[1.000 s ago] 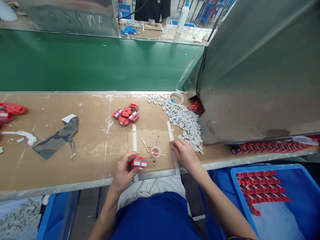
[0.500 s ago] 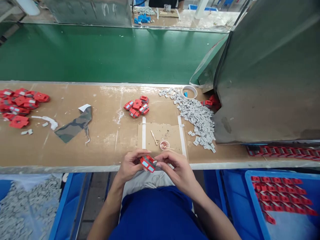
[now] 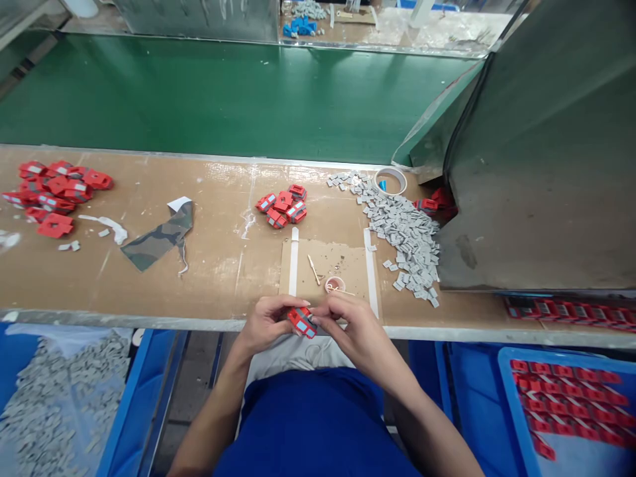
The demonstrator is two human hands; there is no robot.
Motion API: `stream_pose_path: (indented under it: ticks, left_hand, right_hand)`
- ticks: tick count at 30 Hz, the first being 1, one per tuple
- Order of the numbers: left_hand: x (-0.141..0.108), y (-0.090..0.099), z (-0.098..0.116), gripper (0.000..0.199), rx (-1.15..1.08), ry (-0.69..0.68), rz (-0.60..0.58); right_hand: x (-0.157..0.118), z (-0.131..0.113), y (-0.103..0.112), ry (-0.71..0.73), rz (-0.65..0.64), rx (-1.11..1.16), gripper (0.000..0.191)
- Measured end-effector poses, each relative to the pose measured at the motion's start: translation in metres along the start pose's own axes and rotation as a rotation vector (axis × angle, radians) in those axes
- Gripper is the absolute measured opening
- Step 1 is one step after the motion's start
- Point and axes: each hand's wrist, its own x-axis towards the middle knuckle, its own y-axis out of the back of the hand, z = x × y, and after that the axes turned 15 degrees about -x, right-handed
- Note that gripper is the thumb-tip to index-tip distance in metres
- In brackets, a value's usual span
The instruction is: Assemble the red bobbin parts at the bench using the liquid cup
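Observation:
My left hand (image 3: 271,323) is closed on one end of a red toy car body (image 3: 302,321) with grey trim and pale windows, just over the table's front edge. My right hand (image 3: 348,321) pinches at the car's other end, thumb and forefinger meeting its surface. The small grey piece in that pinch is mostly covered by the fingertips. Beyond the hands stand a small round cup (image 3: 334,285) of brownish contents with a thin stick across it, and a pale stick (image 3: 314,269). Several more red car bodies (image 3: 283,202) lie in a group farther back.
Loose grey pieces (image 3: 407,238) spread at right, beside a tape roll (image 3: 391,181) and a metal housing (image 3: 541,165). More red bodies (image 3: 54,192) and camouflage cloth (image 3: 161,238) lie left. A green belt (image 3: 223,99) runs behind. A blue tray (image 3: 517,397) holds rows of red parts.
The whole view has shifted slightly, so the table's things appear farther right. My right fingertips have come closer against the car, and the small grey piece between them shows less.

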Motion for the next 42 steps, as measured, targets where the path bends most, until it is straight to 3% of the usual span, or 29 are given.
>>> stream_pose_path:
  ticks: [7,11,14,19,23,30,37,42]
  left_hand:
    - [0.003,-0.001,0.004,0.041,0.012,-0.022,-0.006]
    - [0.004,0.000,0.004,0.041,0.034,-0.016,-0.020]
    - [0.004,0.000,0.006,0.039,0.094,-0.052,-0.034]
    - [0.006,0.002,0.012,0.034,0.176,-0.174,-0.173]
    - [0.007,0.003,0.012,0.038,0.203,-0.179,-0.207]
    - [0.010,0.005,0.012,0.028,0.197,-0.228,-0.302]
    - [0.009,0.008,0.018,0.027,0.279,-0.168,-0.388]
    - [0.010,0.006,0.019,0.033,0.257,-0.160,-0.379]
  right_hand:
    - [-0.011,-0.007,-0.018,0.055,0.127,-0.319,0.033]
    - [-0.019,-0.013,-0.026,0.059,0.185,-0.423,0.028]
    - [-0.023,-0.014,-0.030,0.023,0.208,-0.341,0.023]
    - [-0.028,-0.008,-0.032,-0.101,0.216,0.069,0.018]
    - [-0.026,0.000,-0.027,-0.236,0.047,0.359,0.016]
    - [-0.024,0.006,-0.029,-0.393,-0.153,0.578,0.024]
    - [-0.028,0.013,-0.040,-0.398,-0.206,0.625,0.029]
    - [-0.026,0.015,-0.025,-0.320,-0.249,0.497,0.022]
